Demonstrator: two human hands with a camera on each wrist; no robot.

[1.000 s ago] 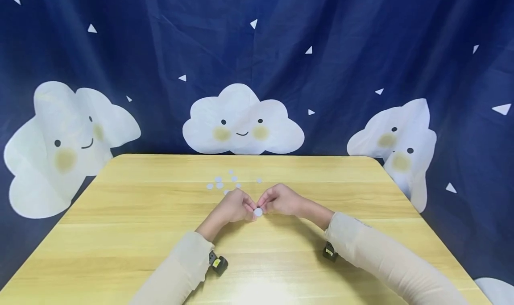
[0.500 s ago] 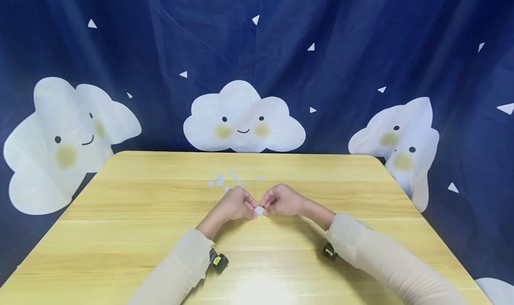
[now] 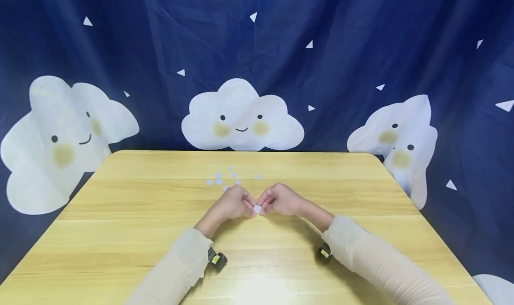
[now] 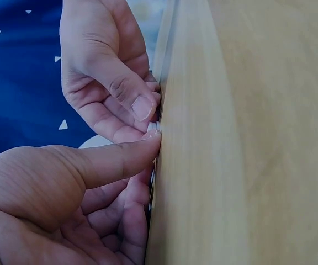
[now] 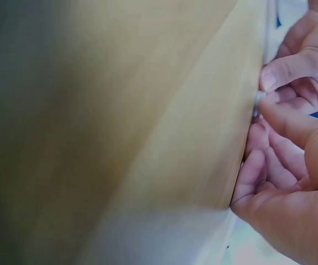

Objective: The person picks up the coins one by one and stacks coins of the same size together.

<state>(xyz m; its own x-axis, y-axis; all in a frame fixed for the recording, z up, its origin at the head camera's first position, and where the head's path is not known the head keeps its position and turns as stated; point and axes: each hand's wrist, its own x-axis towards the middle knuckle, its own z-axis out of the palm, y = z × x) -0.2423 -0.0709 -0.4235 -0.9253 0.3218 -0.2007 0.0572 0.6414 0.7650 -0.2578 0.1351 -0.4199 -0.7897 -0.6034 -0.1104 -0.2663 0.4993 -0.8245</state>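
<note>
Small white round discs are held between the two hands near the middle of the table, the top disc point(image 3: 257, 209) facing up. In the left wrist view they show edge-on as a short white stack point(image 4: 154, 126), low against the tabletop. My left hand point(image 3: 234, 202) pinches the stack from the left, thumb in front. From the other side my right hand point(image 3: 283, 200) grips it with thumb and fingertips, its other fingers curled. In the right wrist view the white edge point(image 5: 259, 99) shows between the two thumbs, partly hidden by fingertips.
Several loose white discs point(image 3: 219, 181) lie flat on the wooden table point(image 3: 132, 233) beyond the left hand. One single disc point(image 3: 259, 177) lies apart, farther right. A dark blue curtain point(image 3: 217, 37) with printed clouds hangs behind the far table edge.
The head view has tilted and shifted slightly. Both hands stay together at nearly the same spot on the table, with the discs between their fingertips throughout.
</note>
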